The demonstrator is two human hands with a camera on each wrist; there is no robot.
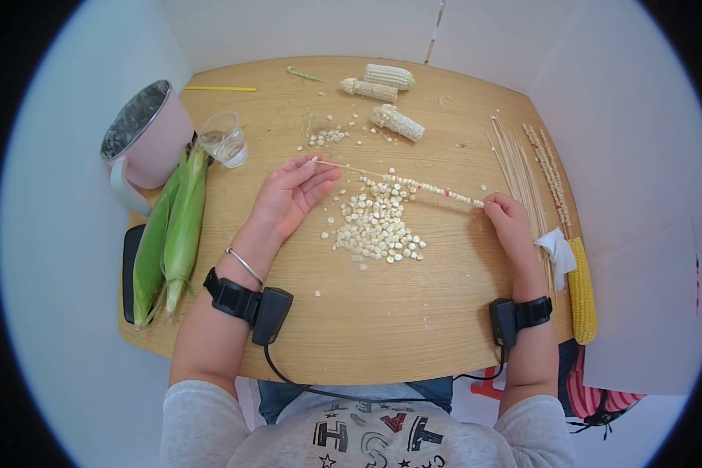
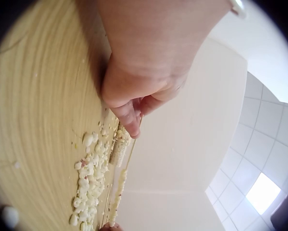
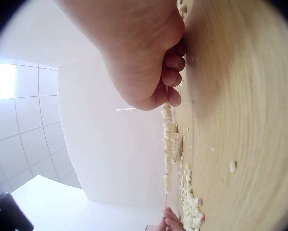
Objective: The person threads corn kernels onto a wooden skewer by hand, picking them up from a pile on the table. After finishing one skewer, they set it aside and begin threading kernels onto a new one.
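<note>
A thin wooden skewer (image 1: pixel 349 168) threaded with white corn kernels (image 1: pixel 437 189), a few of them reddish, runs between the two hands above the table. My right hand (image 1: pixel 508 226) pinches its right end, fingers curled, right beside the last threaded kernel. At the bare left tip, my left hand (image 1: pixel 292 195) pinches a white kernel (image 1: pixel 314 160) between thumb and finger, palm partly turned up. In the left wrist view, the fingers (image 2: pixel 129 120) hide that kernel. Below the skewer lies a pile of loose kernels (image 1: pixel 378 226).
Stripped cobs (image 1: pixel 398 122) lie at the back. On the left are husked ears (image 1: pixel 183 226), a plastic cup (image 1: pixel 225 140) and a pink pot (image 1: pixel 152 132). Bare skewers (image 1: pixel 519 168), filled skewers (image 1: pixel 550 171), a white tissue (image 1: pixel 555 249) and a yellow cob (image 1: pixel 581 292) line the right side.
</note>
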